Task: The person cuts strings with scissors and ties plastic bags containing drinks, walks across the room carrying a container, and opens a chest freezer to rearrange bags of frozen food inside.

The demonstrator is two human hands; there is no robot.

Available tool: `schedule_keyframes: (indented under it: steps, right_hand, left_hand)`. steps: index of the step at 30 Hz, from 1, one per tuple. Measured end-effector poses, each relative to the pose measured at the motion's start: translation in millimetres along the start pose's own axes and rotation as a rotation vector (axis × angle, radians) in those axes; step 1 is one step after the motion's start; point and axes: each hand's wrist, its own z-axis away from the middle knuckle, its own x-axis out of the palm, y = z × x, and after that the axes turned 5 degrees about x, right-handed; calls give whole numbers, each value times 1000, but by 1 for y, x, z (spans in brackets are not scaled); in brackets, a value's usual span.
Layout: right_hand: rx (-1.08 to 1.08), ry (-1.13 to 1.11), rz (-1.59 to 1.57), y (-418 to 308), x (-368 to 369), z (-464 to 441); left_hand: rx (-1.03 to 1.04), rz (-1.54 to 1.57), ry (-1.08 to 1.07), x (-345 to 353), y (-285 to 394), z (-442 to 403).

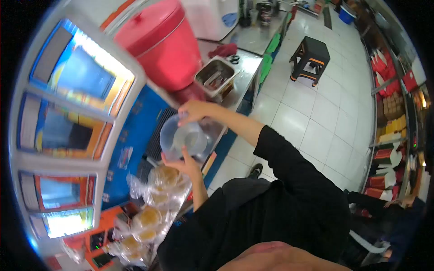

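Note:
A clear plastic bowl (167, 132) is tilted over the metal counter, with a smaller, paler round shape (190, 139) inside it; whether that is its base or a second container, I cannot tell. My right hand (193, 111) curls its fingers over the bowl's upper rim. From below, my left hand (184, 166) grips the lower edge, its thumb pointing up along the side. Clear bags of yellowish-brown contents (163, 177) lie just below my left hand. Past my right hand stands a steel tray (216, 76) with utensils in it.
A large red lidded bucket (165, 49) stands behind the tray. Glass display windows (83, 74) line the left side. On the tiled floor is a black stool (311, 58). Stocked shelves (389, 113) run along the right, and another person's sleeve (368, 198) shows at lower right.

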Motion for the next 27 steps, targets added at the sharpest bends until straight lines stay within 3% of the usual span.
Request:
schedule_keyframes:
  steps: [3,5,6,8,10,14,15,19,21,22,24,27]
  right_hand:
    - [203,-128,-331,8,-11,19]
    - [-80,153,-540,31,13,26]
    - [-32,112,-560,29,9,36]
    - [93,54,-683,20,-18,57]
    - [195,73,-793,10,-41,81]
    - [86,302,-844,10,-132,124]
    - [11,348,-900,11,-158,137]
    - [66,342,-878,45,-280,212]
    - [-162,583,-612,76,-325,249]
    - [-149,591,-614,87,-353,275]
    - [149,508,-795,106,-410,326]
    - [272,500,-703,170,-486,394]
  left_hand:
    - [-106,170,263,22,-26,2]
    - [-100,287,302,26,-51,-5]
    - [-76,396,300,28,-68,-6]
    - [-66,369,185,30,-64,-9]
    - [-249,371,205,56,15,-21]
    - [43,388,-176,100,77,-53]
    - [42,408,-213,125,103,-57]
    - [275,847,-421,257,179,-40]
    - [300,922,-496,323,199,-24]
    - [300,933,-520,357,208,-13]
    - [283,936,-570,430,232,10]
    - [278,962,-631,537,265,46]
